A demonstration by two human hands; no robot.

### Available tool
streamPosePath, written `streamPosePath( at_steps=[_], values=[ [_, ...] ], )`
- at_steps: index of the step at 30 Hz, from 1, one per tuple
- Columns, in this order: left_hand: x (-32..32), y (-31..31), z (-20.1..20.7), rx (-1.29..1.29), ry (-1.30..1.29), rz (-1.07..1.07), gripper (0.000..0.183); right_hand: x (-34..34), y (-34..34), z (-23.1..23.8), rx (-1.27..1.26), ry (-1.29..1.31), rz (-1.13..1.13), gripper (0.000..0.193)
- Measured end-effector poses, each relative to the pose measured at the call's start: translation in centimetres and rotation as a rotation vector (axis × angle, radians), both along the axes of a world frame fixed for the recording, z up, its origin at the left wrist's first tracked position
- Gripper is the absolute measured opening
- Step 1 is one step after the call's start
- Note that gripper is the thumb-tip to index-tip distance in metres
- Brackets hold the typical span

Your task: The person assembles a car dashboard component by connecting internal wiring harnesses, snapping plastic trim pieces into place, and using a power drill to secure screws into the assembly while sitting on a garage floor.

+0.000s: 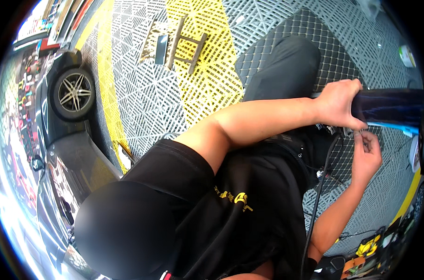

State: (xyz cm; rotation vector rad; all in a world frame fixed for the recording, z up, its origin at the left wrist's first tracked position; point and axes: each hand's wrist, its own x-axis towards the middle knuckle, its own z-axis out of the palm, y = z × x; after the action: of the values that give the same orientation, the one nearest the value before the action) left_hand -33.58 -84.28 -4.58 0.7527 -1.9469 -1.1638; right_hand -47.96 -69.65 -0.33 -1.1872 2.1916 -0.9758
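My left hand [338,103] grips the near end of a dark, glossy blue-black piece [389,105] with a pale blue lower edge. Its thumb lies underneath, and the far end runs out of sight at the right rim. Just below, the curled fingers of my right hand [367,151] pinch together close to that thumb. Whatever they hold is too small to make out. Beside the hands, a black cable [320,186] passes down along my torso. Under my dark trouser leg [286,63] lies a black quilted mat [333,42] with light stitching.
A dark car with a spoked wheel [74,93] stands at the left. On the grey and yellow grid floor lie a phone [161,49] and a small dark frame [174,46]. A can [406,56] stands at the right rim; yellow and orange items [368,246] lie lower right.
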Motion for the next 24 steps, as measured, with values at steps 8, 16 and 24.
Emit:
streamPosePath(
  at_steps=[8,16,24],
  values=[
    [0.2,-0.7,-0.2,0.016,0.009,-0.012,0.071,0.6,-0.4,-0.2,-0.044,-0.001,-0.016,0.014],
    [0.9,-1.6,0.1,0.247,0.036,-0.07,0.078,2.2,-1.9,1.8,-0.1,0.079,0.053,0.013],
    [-1.3,-3.8,5.6,0.487,0.381,-0.395,0.075,4.1,-0.7,-1.1,-0.355,-0.105,-0.208,0.026]
  ],
)
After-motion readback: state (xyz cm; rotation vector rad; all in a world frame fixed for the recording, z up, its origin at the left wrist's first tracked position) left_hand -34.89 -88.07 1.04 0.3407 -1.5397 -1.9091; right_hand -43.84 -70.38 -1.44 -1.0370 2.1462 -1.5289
